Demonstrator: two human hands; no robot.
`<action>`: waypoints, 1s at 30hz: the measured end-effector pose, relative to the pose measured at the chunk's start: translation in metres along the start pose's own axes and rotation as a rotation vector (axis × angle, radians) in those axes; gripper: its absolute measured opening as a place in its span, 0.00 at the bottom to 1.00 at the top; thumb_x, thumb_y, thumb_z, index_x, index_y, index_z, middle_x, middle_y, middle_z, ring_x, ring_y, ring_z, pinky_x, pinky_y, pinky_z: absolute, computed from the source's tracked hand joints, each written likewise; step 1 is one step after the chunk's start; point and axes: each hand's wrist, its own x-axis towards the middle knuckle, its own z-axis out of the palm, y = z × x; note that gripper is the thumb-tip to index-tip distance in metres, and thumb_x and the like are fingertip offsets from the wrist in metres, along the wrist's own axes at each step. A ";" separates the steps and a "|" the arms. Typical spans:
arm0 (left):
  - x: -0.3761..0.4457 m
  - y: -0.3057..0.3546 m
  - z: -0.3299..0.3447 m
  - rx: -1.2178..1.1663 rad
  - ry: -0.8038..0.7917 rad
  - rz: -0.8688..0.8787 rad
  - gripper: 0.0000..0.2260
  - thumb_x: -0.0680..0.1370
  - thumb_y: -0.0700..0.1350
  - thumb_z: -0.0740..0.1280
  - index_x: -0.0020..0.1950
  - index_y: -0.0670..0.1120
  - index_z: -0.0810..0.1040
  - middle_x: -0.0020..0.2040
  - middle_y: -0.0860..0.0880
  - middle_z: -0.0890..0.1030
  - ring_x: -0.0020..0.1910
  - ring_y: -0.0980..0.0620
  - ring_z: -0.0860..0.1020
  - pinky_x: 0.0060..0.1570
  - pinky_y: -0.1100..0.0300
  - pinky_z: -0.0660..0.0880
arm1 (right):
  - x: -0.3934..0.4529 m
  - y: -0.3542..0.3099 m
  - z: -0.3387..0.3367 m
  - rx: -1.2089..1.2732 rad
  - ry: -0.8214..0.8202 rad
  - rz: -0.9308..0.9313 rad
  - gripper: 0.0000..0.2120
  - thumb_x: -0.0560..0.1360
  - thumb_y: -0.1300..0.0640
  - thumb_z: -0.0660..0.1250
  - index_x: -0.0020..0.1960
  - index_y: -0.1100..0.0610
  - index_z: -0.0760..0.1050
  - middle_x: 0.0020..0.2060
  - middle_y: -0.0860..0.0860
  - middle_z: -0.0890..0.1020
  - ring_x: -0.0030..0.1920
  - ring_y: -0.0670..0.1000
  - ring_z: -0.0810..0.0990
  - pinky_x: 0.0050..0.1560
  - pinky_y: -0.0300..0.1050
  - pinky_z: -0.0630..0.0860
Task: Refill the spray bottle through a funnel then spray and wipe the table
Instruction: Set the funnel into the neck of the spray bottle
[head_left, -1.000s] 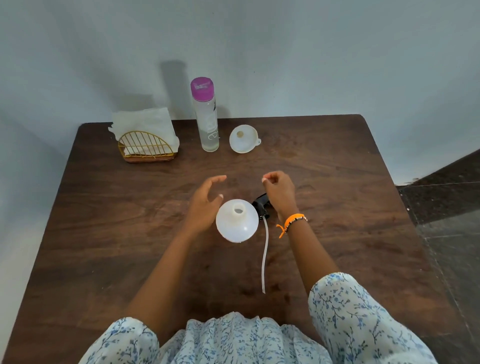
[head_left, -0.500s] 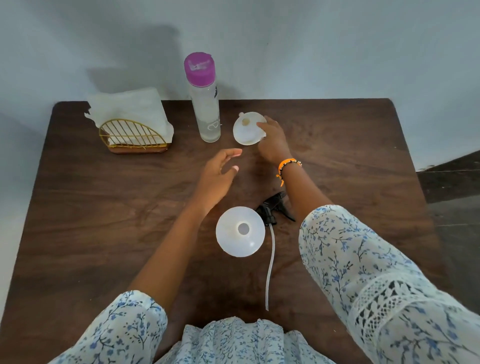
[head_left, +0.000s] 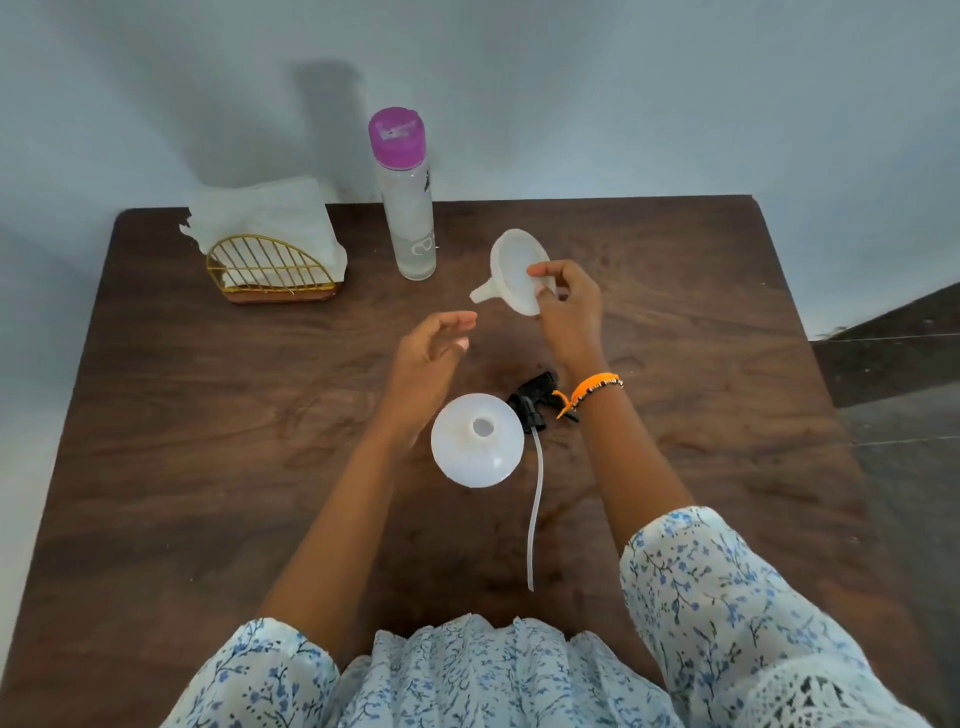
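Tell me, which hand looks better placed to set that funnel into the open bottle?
The right hand, I'd judge: it already grips the funnel, lifted off the table beyond the open spray bottle. The left hand hovers empty beside the bottle, better suited to steadying it.

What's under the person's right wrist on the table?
The black spray head lies there beside the open spray bottle, its clear tube trailing toward the person. The right hand, holding the funnel, has its wrist and bracelet covering part of the trigger end.
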 end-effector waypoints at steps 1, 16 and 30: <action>-0.005 0.000 -0.001 -0.004 -0.001 -0.001 0.12 0.77 0.38 0.62 0.58 0.50 0.76 0.56 0.58 0.78 0.55 0.63 0.75 0.48 0.72 0.71 | -0.009 -0.003 -0.003 0.017 -0.016 -0.010 0.13 0.74 0.70 0.58 0.48 0.57 0.78 0.52 0.50 0.77 0.51 0.49 0.75 0.44 0.41 0.76; -0.081 -0.006 -0.006 -0.075 -0.035 0.033 0.10 0.79 0.39 0.59 0.51 0.47 0.79 0.47 0.56 0.81 0.45 0.64 0.79 0.39 0.72 0.74 | -0.104 -0.024 -0.049 0.124 -0.174 -0.036 0.15 0.76 0.69 0.56 0.44 0.55 0.78 0.51 0.57 0.78 0.43 0.50 0.74 0.37 0.39 0.72; -0.079 -0.007 -0.005 0.120 -0.137 0.052 0.13 0.75 0.44 0.67 0.59 0.52 0.75 0.61 0.53 0.77 0.60 0.54 0.73 0.54 0.58 0.67 | -0.109 -0.031 -0.053 -0.191 -0.147 -0.171 0.16 0.74 0.71 0.55 0.46 0.57 0.79 0.56 0.55 0.77 0.50 0.52 0.73 0.39 0.35 0.71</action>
